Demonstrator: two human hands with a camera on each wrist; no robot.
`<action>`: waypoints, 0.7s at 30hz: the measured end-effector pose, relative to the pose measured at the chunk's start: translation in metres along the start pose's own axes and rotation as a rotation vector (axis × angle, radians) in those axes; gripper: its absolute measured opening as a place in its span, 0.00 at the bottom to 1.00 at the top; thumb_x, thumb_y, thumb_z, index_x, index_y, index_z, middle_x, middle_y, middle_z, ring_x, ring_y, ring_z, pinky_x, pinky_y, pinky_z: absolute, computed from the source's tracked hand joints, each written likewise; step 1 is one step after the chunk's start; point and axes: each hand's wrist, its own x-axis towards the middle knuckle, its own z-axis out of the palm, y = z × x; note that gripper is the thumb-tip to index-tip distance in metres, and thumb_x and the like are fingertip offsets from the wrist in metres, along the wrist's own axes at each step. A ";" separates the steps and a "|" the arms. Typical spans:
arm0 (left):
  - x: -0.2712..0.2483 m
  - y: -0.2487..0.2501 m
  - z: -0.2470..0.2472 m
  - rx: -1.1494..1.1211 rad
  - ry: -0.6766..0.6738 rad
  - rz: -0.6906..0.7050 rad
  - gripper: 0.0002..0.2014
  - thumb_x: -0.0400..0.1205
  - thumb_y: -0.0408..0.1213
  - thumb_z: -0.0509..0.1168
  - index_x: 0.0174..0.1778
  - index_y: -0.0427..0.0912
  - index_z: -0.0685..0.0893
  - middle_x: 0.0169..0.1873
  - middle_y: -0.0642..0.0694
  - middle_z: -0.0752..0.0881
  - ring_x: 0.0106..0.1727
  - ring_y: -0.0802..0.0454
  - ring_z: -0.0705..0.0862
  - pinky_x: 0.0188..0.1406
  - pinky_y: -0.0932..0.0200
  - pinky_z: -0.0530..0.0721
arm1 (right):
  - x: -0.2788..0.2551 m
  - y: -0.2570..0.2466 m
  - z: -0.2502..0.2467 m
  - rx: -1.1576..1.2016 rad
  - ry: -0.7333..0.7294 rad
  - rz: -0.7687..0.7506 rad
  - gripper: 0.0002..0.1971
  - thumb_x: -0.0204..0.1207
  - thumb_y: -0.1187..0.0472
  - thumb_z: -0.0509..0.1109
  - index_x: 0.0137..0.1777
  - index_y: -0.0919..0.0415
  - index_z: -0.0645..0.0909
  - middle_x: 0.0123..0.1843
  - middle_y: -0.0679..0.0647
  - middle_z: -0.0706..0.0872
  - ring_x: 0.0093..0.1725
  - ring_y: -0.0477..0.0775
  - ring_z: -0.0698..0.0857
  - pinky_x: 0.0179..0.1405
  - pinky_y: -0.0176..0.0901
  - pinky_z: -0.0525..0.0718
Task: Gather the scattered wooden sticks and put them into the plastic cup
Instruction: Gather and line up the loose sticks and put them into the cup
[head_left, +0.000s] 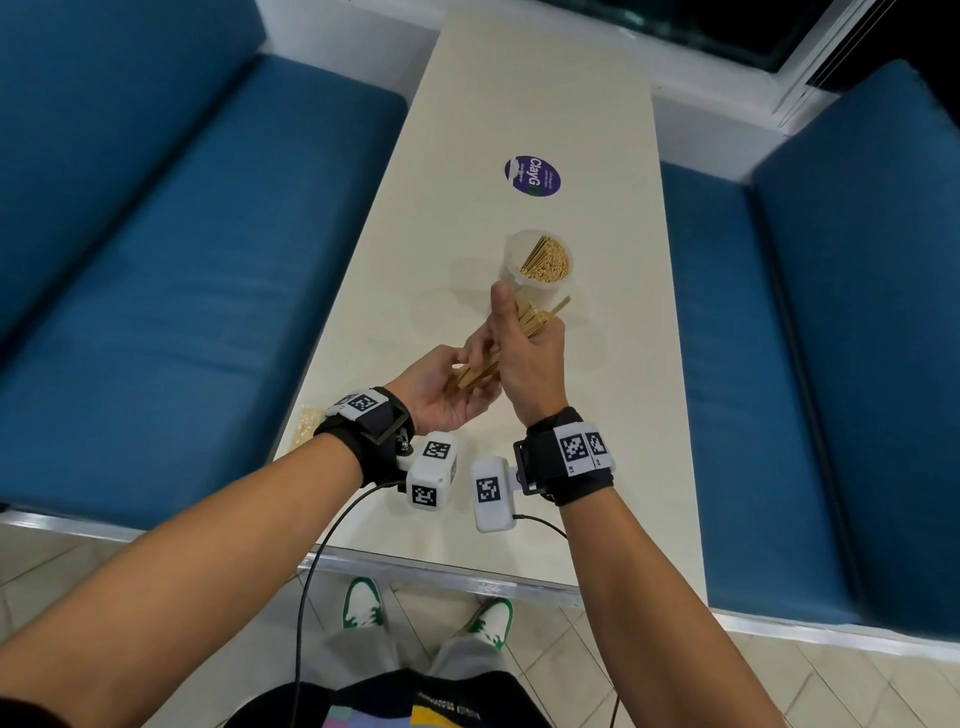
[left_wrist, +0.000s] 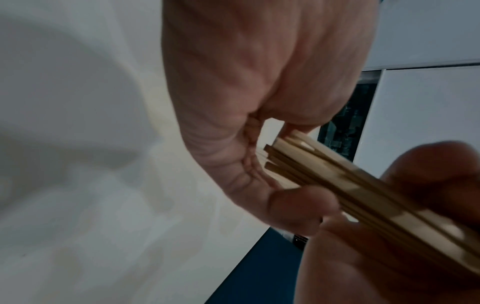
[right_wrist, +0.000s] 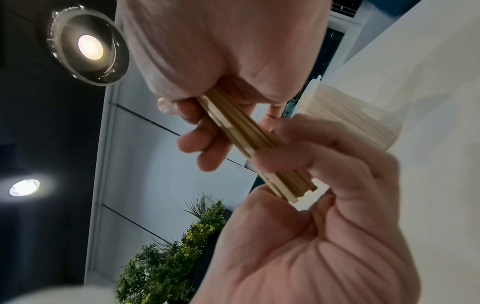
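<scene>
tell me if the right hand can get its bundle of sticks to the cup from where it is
Probably yes. The right hand grips the stick bundle just short of the plastic cup, whose mouth is open, though already well filled with sticks. The left hand holds the bundle's near end.

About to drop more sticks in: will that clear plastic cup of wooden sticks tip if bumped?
Probably fairly steady: the clear plastic cup stands upright on the cream table and looks nearly full of sticks, adding weight. Still, it seems light and thin-walled, so a sideways knock could slide it.
</scene>
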 end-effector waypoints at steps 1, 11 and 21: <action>0.000 0.000 -0.001 0.025 -0.030 -0.005 0.17 0.88 0.36 0.55 0.43 0.30 0.82 0.31 0.38 0.84 0.25 0.48 0.86 0.22 0.64 0.85 | 0.000 0.000 0.001 0.002 -0.004 -0.004 0.27 0.89 0.50 0.66 0.27 0.61 0.73 0.22 0.64 0.81 0.25 0.61 0.80 0.33 0.51 0.83; -0.004 0.007 -0.001 0.297 -0.109 -0.040 0.17 0.81 0.51 0.64 0.33 0.42 0.77 0.18 0.49 0.70 0.11 0.60 0.63 0.09 0.70 0.52 | 0.007 0.011 -0.005 -0.216 -0.046 -0.019 0.21 0.81 0.51 0.76 0.33 0.67 0.84 0.29 0.53 0.86 0.34 0.51 0.87 0.36 0.43 0.84; 0.010 0.008 0.002 0.314 -0.062 0.060 0.24 0.92 0.45 0.54 0.30 0.40 0.76 0.15 0.52 0.64 0.11 0.60 0.59 0.08 0.67 0.56 | 0.018 -0.016 -0.026 -0.270 0.087 -0.293 0.17 0.78 0.55 0.79 0.61 0.60 0.80 0.52 0.53 0.89 0.50 0.53 0.88 0.56 0.48 0.86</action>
